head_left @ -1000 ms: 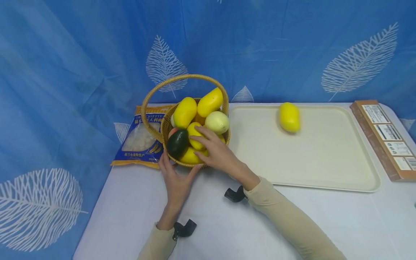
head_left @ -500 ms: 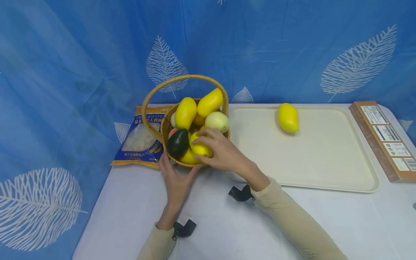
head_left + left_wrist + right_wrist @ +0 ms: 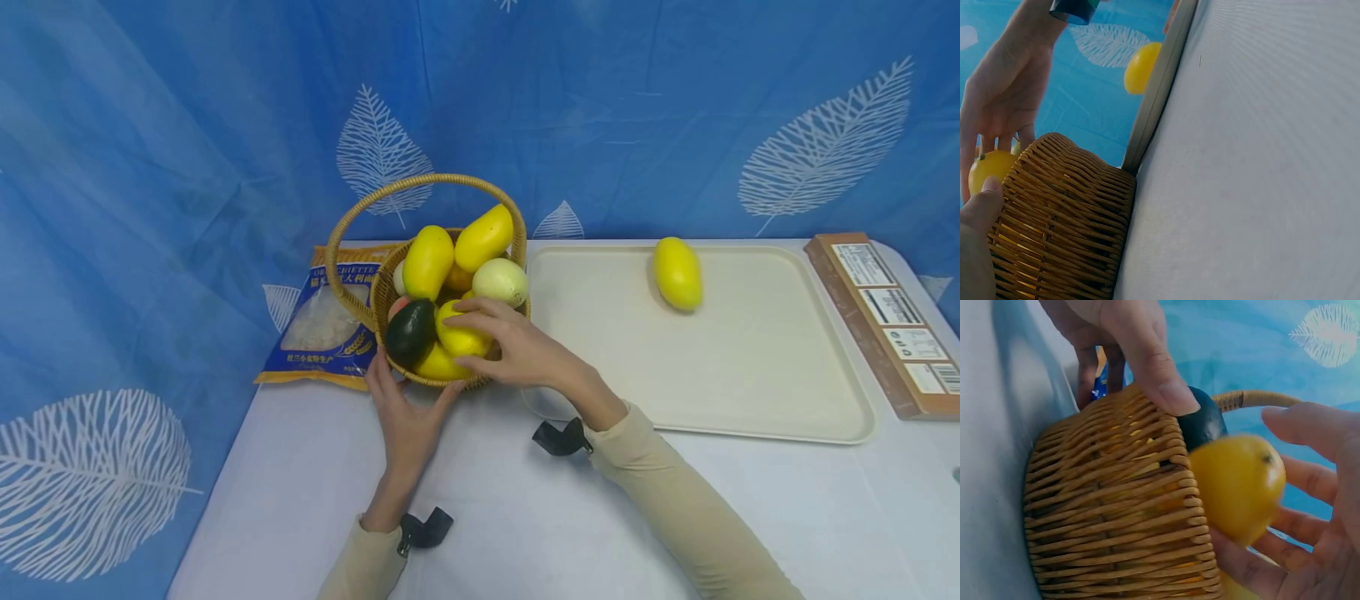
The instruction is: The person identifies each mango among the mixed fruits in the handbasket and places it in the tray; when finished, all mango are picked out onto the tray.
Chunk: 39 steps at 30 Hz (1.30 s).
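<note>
My left hand [image 3: 407, 425] holds the near side of a wicker basket [image 3: 352, 287], its thumb [image 3: 1175, 397] at the rim beside a dark green avocado [image 3: 410, 332]. My right hand [image 3: 528, 350] reaches over the basket's right rim. Its fingers lie along a yellow lemon [image 3: 1239, 487], while the thumb stands apart from the fruit in the right wrist view. The lemon sits among other fruit: two mangoes [image 3: 428, 262] at the back, a pale green round fruit [image 3: 500, 282] and more yellow fruit [image 3: 438, 364] below. In the left wrist view, the lemon [image 3: 991, 167] shows above the rim.
A cream tray [image 3: 757, 358] lies right of the basket, bearing one yellow mango [image 3: 678, 274]. Beyond the tray is a brown box [image 3: 885, 325] with labels. A blue pasta bag [image 3: 322, 325] lies partly behind the basket. A blue leaf-print curtain [image 3: 637, 125] hangs behind.
In the basket, the lemon has shifted right and nearer, with my right hand drawing slightly right. The mango on the tray has rocked a little, ending slightly to the right. My left hand stays.
</note>
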### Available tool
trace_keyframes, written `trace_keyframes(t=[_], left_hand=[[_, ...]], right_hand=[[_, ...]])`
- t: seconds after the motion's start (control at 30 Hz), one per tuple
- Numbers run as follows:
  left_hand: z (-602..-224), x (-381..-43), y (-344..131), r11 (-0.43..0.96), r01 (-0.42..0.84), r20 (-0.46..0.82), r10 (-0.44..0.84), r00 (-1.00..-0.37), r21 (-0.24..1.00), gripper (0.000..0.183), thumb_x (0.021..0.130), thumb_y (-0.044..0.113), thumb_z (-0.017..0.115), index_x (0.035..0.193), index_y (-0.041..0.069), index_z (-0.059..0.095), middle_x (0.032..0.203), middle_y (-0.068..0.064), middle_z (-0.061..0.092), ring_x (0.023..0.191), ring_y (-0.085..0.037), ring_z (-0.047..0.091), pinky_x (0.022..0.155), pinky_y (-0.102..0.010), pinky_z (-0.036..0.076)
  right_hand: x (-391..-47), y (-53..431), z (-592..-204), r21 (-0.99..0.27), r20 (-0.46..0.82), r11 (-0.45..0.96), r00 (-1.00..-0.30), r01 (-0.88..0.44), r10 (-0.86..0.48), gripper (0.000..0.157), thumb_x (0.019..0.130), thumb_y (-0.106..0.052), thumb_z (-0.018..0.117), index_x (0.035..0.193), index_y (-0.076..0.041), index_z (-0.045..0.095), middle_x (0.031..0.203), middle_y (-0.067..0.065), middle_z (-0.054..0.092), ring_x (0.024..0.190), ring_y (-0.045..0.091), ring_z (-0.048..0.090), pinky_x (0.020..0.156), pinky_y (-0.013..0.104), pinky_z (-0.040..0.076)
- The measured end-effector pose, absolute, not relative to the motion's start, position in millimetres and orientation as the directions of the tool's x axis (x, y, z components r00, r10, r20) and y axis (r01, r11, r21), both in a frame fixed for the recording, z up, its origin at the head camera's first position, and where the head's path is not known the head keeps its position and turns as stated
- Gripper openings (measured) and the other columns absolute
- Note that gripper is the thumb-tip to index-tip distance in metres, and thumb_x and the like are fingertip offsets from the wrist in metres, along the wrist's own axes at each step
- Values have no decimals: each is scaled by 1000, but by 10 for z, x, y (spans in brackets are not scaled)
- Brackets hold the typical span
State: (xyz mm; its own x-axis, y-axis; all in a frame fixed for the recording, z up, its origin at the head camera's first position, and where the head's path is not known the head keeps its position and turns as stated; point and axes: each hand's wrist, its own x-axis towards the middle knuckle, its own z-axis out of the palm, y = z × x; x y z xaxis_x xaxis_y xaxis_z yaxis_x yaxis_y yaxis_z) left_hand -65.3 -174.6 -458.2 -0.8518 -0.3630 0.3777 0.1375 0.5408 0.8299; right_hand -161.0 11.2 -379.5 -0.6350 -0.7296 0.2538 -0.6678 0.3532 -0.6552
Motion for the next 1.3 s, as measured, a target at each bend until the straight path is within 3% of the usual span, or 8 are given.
trace_keyframes(t=[0.3, 0.67, 0.8, 1.03, 1.13, 1.23, 1.3], left_hand=[[-4596, -652, -1746, 553, 133, 381, -362, -851, 823, 112, 71, 33, 89, 157, 17, 18, 152, -16, 26, 134, -27, 36, 101, -48, 43], [-4599, -635, -1724, 553, 107, 361, -373, -855, 826, 111, 72, 36, 87, 157, 20, 17, 152, -14, 25, 134, -25, 36, 102, -47, 42], [-4598, -641, -1724, 548, 108, 355, -369, -859, 830, 110, 73, 37, 87, 157, 23, 17, 152, -11, 26, 133, -22, 36, 102, -45, 42], [-4595, -643, -1730, 533, 131, 367, -365, -856, 836, 112, 71, 34, 88, 157, 22, 18, 151, -12, 27, 133, -24, 37, 101, -46, 44], [-4600, -643, -1736, 527, 127, 361, -370, -856, 840, 113, 69, 34, 89, 157, 23, 19, 152, -13, 26, 134, -25, 36, 102, -46, 43], [-4605, -644, -1735, 528, 120, 357, -372, -857, 840, 113, 70, 35, 89, 157, 24, 18, 152, -12, 25, 134, -23, 36, 103, -46, 43], [-4606, -642, -1728, 528, 119, 355, -374, -857, 841, 113, 70, 35, 89, 157, 25, 18, 152, -12, 26, 134, -22, 35, 103, -45, 43]], right_hand=[[-1649, 126, -3826, -646, 253, 334, -605, -687, -755, 48, 85, -28, 77, 128, -12, 64, 150, 10, 43, 139, 28, 38, 114, 46, 35], [-1597, 132, -3782, -586, 346, 299, -566, -753, -748, 48, 82, -31, 80, 124, -15, 64, 150, 9, 43, 139, 27, 37, 113, 47, 36], [-1545, 228, -3560, -563, 456, 245, -544, -789, -705, 48, 80, -28, 80, 124, -15, 65, 150, 9, 43, 140, 26, 37, 113, 45, 37], [-1579, 555, -3228, -464, 710, 126, -453, -877, -539, 52, 74, -17, 81, 122, -6, 65, 147, 19, 45, 140, 32, 39, 114, 42, 37], [-1693, 753, -3222, -477, 728, 147, -483, -866, -486, 53, 74, -12, 80, 124, -2, 63, 148, 18, 44, 142, 30, 37, 107, 31, 44], [-1852, 949, -3320, -532, 706, 207, -565, -821, -427, 55, 72, -5, 81, 124, -2, 64, 149, 14, 44, 140, 28, 40, 96, 18, 49], [-1972, 1074, -3435, -572, 672, 264, -628, -777, -392, 56, 72, -1, 82, 124, -4, 64, 150, 11, 43, 140, 27, 41, 92, 20, 52]])
